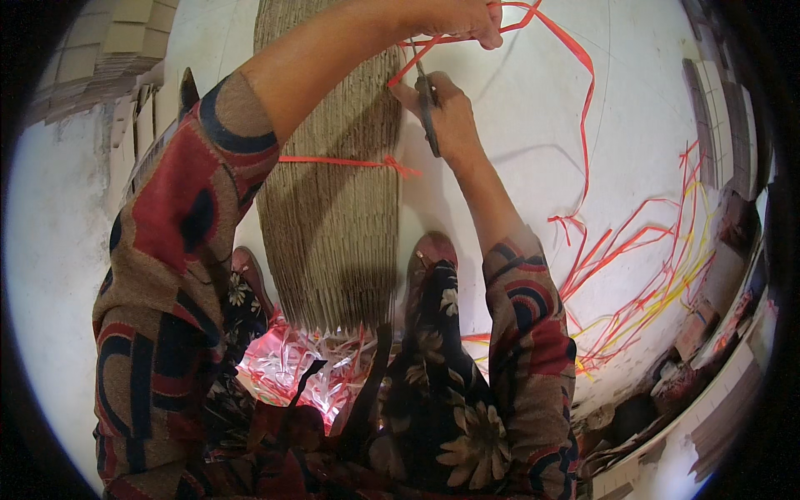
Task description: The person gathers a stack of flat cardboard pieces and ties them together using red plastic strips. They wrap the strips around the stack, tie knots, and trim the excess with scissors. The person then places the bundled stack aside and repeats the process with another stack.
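Note:
A long bundle of grey-brown cardboard pieces (333,217) lies between my feet and stretches away from me. A red plastic strip (333,161) crosses it, knotted at its right edge. Beyond that knot, my left hand (471,21) reaches over the bundle and pinches another red plastic strip (581,55), whose long tail loops down to the right. Just below it, at the bundle's right edge, my right hand (450,112) grips dark-handled scissors (427,112). Their blades point up by the strip near my left hand; whether they touch it I cannot tell.
Loose red strips (612,246) and yellow strips (679,271) spread over the pale floor (521,125) at right. Shredded red and white plastic (308,362) lies at the bundle's near end. Cardboard stacks (104,46) stand far left, and more cardboard (712,121) lines the right side.

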Demonstrator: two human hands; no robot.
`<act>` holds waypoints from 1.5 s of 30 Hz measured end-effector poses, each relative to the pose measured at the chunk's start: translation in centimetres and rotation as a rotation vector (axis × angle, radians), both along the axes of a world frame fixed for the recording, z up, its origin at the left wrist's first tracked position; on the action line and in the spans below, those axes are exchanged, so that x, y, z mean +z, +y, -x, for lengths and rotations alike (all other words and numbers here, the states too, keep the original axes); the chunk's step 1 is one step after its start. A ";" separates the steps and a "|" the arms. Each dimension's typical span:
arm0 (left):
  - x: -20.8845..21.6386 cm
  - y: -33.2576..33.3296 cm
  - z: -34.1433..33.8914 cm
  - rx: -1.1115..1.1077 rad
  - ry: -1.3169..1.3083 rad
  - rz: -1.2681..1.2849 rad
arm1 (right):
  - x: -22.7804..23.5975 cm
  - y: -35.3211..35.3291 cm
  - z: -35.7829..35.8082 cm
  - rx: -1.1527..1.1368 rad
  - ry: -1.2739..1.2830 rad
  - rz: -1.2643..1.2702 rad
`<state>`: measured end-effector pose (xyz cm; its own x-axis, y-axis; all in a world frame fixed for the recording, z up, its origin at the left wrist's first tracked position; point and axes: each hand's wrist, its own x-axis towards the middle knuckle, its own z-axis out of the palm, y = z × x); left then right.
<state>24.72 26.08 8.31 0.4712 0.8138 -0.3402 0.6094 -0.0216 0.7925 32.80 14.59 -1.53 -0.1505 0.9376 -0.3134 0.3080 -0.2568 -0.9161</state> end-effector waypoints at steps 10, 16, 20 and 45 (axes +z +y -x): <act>-0.4 -5.1 -3.6 -0.220 -0.111 -0.129 | -1.5 -3.5 -2.3 0.026 -0.442 0.032; -3.3 -13.8 -8.2 -0.312 -0.172 0.040 | -7.2 -12.7 -7.1 -0.423 0.156 -0.147; -4.3 -17.6 -10.1 -0.132 -0.214 0.079 | -6.8 -15.9 -11.5 -0.200 -0.250 -0.184; -5.8 -27.9 22.9 1.061 -0.143 0.002 | 0.6 -13.9 -10.6 -0.315 0.052 0.150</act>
<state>1.83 -1.80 2.51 -0.4415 0.8306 -0.3394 0.2178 0.4662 0.8575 43.41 0.69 -0.91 0.1194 0.8847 -0.4505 0.1459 -0.4645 -0.8735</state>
